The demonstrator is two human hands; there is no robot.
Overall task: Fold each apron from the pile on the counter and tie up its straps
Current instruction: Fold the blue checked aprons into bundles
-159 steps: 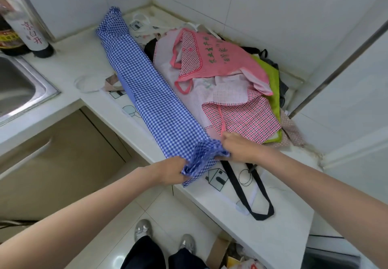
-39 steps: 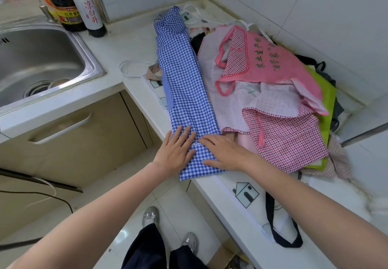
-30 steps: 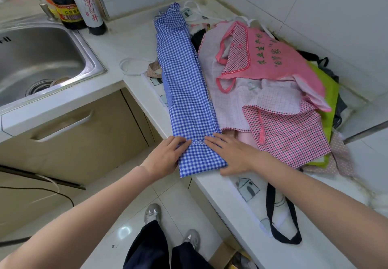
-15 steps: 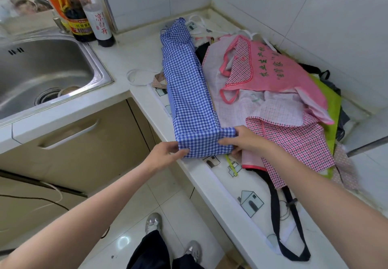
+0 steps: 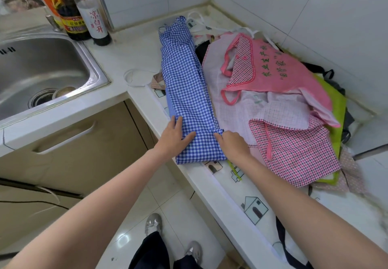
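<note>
The blue checked apron (image 5: pixel 186 92) lay as a long strip at the desk (image 5: pixel 134 59) edge, its near end folded over. The left hand (image 5: pixel 174 137) pressed flat; the right hand (image 5: pixel 232 142) pinched the fold. Pink aprons (image 5: pixel 273 105) waited beside it, unfolded.

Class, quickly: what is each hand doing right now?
Left hand: open, flat on the blue checked apron.
Right hand: fingers curled, gripping the apron's folded end.

Blue gingham apron (image 5: pixel 190 92) of matt woven cloth, pink apron (image 5: pixel 279 71) likewise matt cloth, sink (image 5: pixel 42 67) of brushed glossy steel, counter (image 5: pixel 117 59) smooth pale stone-like, wall tiles (image 5: pixel 315 12) smooth, floor tiles (image 5: pixel 134 233) glossy.
</note>
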